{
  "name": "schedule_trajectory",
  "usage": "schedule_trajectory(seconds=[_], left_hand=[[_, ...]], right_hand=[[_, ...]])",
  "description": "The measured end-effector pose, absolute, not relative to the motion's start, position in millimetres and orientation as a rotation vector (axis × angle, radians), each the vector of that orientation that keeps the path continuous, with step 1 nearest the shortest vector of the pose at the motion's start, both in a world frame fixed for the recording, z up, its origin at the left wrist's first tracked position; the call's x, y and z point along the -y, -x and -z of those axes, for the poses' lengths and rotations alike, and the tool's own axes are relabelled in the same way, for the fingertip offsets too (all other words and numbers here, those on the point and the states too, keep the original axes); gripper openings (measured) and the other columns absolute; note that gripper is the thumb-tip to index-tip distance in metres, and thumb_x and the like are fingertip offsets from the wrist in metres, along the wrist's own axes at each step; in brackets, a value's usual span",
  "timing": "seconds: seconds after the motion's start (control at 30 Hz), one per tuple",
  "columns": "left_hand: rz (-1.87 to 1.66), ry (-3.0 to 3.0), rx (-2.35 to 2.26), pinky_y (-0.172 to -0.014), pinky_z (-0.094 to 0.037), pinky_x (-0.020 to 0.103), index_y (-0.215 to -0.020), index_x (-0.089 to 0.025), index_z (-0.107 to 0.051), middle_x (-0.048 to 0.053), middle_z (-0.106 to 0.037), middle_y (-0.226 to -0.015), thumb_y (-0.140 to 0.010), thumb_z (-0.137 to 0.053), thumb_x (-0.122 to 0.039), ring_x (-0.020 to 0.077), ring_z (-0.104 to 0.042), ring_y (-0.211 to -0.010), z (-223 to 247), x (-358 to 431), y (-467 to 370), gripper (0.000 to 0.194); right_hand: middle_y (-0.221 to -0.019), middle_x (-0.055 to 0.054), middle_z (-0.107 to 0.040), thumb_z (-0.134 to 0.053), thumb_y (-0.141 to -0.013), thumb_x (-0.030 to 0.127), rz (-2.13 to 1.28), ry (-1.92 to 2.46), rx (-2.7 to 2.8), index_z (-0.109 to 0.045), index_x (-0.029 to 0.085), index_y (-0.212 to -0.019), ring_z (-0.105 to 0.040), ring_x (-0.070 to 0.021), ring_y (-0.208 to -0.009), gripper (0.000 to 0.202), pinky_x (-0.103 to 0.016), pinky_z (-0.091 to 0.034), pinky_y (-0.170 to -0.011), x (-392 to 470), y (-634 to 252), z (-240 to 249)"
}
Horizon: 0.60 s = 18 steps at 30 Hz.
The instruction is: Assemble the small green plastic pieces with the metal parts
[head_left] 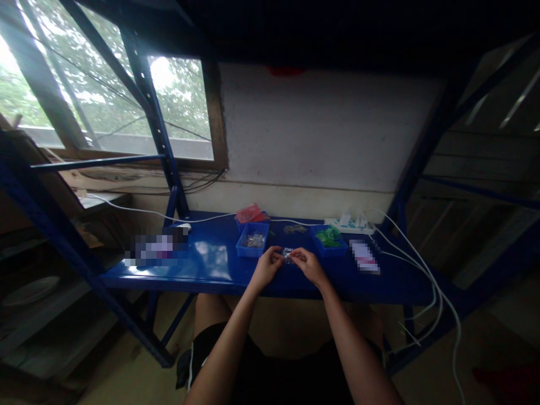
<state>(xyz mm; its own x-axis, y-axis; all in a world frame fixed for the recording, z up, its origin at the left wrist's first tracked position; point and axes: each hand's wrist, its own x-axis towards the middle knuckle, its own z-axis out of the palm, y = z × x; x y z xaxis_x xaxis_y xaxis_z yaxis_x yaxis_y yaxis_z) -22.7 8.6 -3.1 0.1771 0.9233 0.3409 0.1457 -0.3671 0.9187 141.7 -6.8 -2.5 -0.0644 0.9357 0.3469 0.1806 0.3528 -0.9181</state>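
Observation:
A small clear plastic bag [287,255] is held between my two hands above the blue table [215,261]. My left hand [270,265] pinches its left side, and my right hand [306,264] pinches its right side. What lies inside the bag is too small to make out. Just left of my left hand, a blue bin [252,240] holds small pale pieces. Right of my right hand, another blue bin [328,241] holds green items in clear plastic. Small loose pieces [295,229] lie on the table behind my hands.
Red packets [248,214] rest on a bin behind the left one. A white power strip [349,225] with plugs and cables sits at the back right. Blurred-out objects [156,247] lie at the left, another [365,256] at the right. Blue rack posts flank the table.

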Motion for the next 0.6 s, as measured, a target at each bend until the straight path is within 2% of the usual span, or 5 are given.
schedule_trajectory(seconds=[0.1, 0.23, 0.4, 0.53, 0.6], left_hand=[[-1.243, -1.634, -1.053, -0.057, -0.042, 0.022, -0.109, -0.012, -0.060, 0.001, -0.066, -0.069, -0.069, -0.063, -0.022, 0.0123, -0.055, -0.058, 3, -10, 22, 0.041], [-1.195, -1.681, -1.044, -0.057, -0.041, 0.023, -0.086, -0.012, -0.066, 0.003, -0.067, -0.070, -0.070, -0.061, -0.025, 0.0141, -0.057, -0.061, 3, -9, 23, 0.021], [-1.276, -1.726, -1.119, -0.055, -0.039, 0.022, -0.076, -0.014, -0.066, 0.002, -0.065, -0.065, -0.070, -0.058, -0.024, 0.0131, -0.055, -0.056, -2, -2, 23, 0.014], [-1.411, -1.785, -1.430, -0.057, -0.041, 0.023, -0.075, -0.016, -0.065, 0.001, -0.066, -0.067, -0.073, -0.055, -0.021, 0.0136, -0.056, -0.058, -24, 0, 39, 0.012], [-1.454, -1.836, -1.757, -0.063, -0.042, 0.025, -0.081, -0.018, -0.065, 0.003, -0.068, -0.079, -0.079, -0.053, -0.025, 0.0166, -0.061, -0.068, -40, -3, 52, 0.015]], right_hand=[[-0.080, -0.002, -0.066, -0.057, -0.073, 0.028, -0.861, 1.051, 1.522, -0.058, 0.021, -0.077, -0.063, -0.0181, -0.077, 0.008, -0.029, -0.049, -0.068, 6, -142, 4], [-0.079, -0.002, -0.065, -0.058, -0.072, 0.029, -0.858, 1.052, 1.500, -0.054, 0.021, -0.075, -0.063, -0.0179, -0.076, 0.009, -0.028, -0.049, -0.064, 4, -143, 5], [-0.080, -0.002, -0.065, -0.062, -0.070, 0.034, -0.840, 1.097, 1.391, -0.052, 0.022, -0.086, -0.063, -0.0176, -0.070, 0.022, -0.026, -0.047, -0.056, 0, -144, 7], [-0.077, -0.001, -0.064, -0.059, -0.073, 0.034, -0.809, 1.135, 1.393, -0.053, 0.021, -0.091, -0.063, -0.0163, -0.066, 0.022, -0.026, -0.047, -0.056, 0, -144, 6], [-0.074, 0.000, -0.063, -0.058, -0.074, 0.032, -0.800, 1.142, 1.423, -0.054, 0.021, -0.090, -0.062, -0.0160, -0.065, 0.020, -0.026, -0.047, -0.057, 1, -145, 6]])
